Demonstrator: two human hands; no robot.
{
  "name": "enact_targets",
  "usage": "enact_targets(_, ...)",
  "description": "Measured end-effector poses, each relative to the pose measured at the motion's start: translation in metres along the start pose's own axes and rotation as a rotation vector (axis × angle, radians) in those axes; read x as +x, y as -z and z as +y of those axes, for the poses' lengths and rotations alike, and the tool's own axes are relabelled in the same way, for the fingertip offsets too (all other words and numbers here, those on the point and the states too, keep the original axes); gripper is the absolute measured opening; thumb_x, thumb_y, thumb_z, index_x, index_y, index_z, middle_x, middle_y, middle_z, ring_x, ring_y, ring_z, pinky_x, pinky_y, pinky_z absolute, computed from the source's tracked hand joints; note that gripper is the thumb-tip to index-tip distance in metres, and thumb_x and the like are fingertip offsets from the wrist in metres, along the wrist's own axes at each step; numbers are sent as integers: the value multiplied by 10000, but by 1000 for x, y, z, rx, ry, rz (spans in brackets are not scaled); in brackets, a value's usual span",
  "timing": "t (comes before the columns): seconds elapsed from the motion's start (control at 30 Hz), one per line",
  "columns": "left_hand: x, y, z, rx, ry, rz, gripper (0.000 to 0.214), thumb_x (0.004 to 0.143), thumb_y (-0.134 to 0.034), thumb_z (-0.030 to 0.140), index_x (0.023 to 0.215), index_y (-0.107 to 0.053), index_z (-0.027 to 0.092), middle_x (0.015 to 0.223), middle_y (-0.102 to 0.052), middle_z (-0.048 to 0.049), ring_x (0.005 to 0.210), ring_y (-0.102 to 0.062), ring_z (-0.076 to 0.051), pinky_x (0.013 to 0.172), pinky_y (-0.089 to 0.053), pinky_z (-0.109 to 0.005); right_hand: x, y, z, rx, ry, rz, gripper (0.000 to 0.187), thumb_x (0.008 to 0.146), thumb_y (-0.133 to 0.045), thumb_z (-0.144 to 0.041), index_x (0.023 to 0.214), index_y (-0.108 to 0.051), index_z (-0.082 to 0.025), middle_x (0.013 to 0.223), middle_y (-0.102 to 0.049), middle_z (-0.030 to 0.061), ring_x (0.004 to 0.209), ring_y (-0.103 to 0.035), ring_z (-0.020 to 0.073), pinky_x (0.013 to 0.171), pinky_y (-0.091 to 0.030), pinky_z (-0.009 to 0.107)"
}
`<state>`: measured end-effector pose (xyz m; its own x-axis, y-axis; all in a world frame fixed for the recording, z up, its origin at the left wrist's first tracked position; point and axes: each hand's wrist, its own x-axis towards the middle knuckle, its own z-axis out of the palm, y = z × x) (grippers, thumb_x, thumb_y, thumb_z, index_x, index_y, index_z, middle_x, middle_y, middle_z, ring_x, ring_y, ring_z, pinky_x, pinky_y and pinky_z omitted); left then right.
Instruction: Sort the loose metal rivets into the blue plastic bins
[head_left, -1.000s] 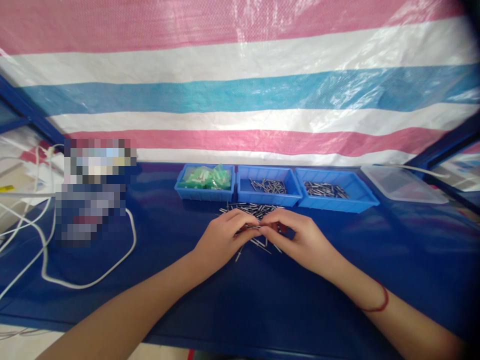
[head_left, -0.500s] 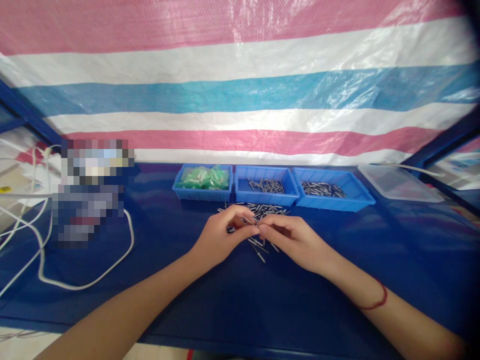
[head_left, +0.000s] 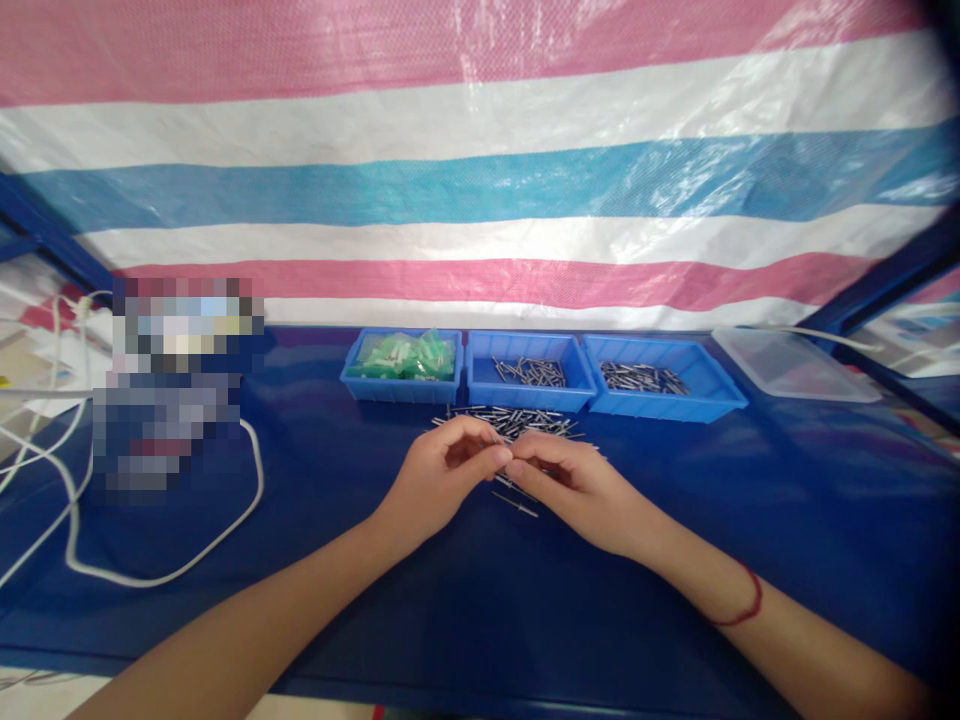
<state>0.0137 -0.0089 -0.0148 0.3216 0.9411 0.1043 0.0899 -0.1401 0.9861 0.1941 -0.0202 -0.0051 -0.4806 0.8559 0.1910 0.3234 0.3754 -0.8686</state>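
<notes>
My left hand (head_left: 450, 470) and my right hand (head_left: 585, 485) meet fingertip to fingertip over a loose pile of blind rivets (head_left: 525, 422) on the blue tabletop. Thumb and forefinger of my left hand pinch a rivet, mostly covered by the fingers. The right fingers are closed in a pinch too; what lies in them is hidden. A single rivet (head_left: 517, 503) lies just below the hands, apart from the pile. Part of the pile is hidden behind my fingers.
Behind the pile stand three blue bins: the left bin (head_left: 401, 391) with green-and-clear bags, the middle bin (head_left: 529, 395) and right bin (head_left: 667, 405) with rivets. A clear plastic lid (head_left: 795, 365) lies at right. A white cable (head_left: 259, 480) loops at left beside blurred items.
Both hands have shifted slightly left with their fingertips still together. The thin metal pin seen between the left fingers is now mostly covered. Rivets below the hands lie differently.
</notes>
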Motion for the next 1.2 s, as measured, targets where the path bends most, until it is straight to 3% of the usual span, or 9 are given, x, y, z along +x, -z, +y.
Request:
enact_targets(0.2,0,0,0,48,-97,17,96,798,-645,251,828,-619,163,848,-595,-17,762,-566,-126,694,-460,-234,0,-3,3,28,-40,31,210,904,-513,-324,795,-627,-185,723,-562,0,637,-474,113,562,-371,234)
enact_targets(0.67,1,4,-5,132,-180,19,86,850,-612,260,899,-613,188,927,-551,-12,779,-561,-102,688,-453,-205,0,-1,11,125,-104,174,141,831,-605,-335,847,-584,-197,698,-491,-20,560,-411,100,516,-349,249)
enact_targets(0.83,1,4,-4,275,-211,-5,85,880,-567,258,914,-584,182,926,-576,-25,777,-560,-117,702,-461,-232,-2,0,10,79,-19,238,101,848,-582,-301,854,-575,-200,740,-510,-10,539,-410,90,497,-356,243)
enact_targets(0.97,-2,4,-1,512,-321,-13,155,892,-547,242,1034,-569,184,965,-600,-44,847,-564,-144,793,-453,-280,-3,9,6,-105,108,297,72,860,-563,-267,856,-593,-201,820,-559,23,581,-463,104,506,-386,248)
enact_targets(1.07,-5,5,2,684,-412,-75,232,891,-549,242,1118,-568,199,1059,-604,-64,997,-547,-184,894,-412,-336,-3,30,4,-313,158,435,71,854,-566,-251,836,-615,-203,844,-597,35,603,-490,115,528,-397,257)
enact_targets(1.2,-7,6,3,871,-445,-178,191,871,-581,287,1044,-635,225,1078,-619,-55,1027,-532,-211,882,-380,-370,-5,70,14,-604,95,766,90,842,-572,-284,847,-625,-211,794,-609,24,602,-506,133,574,-417,274)
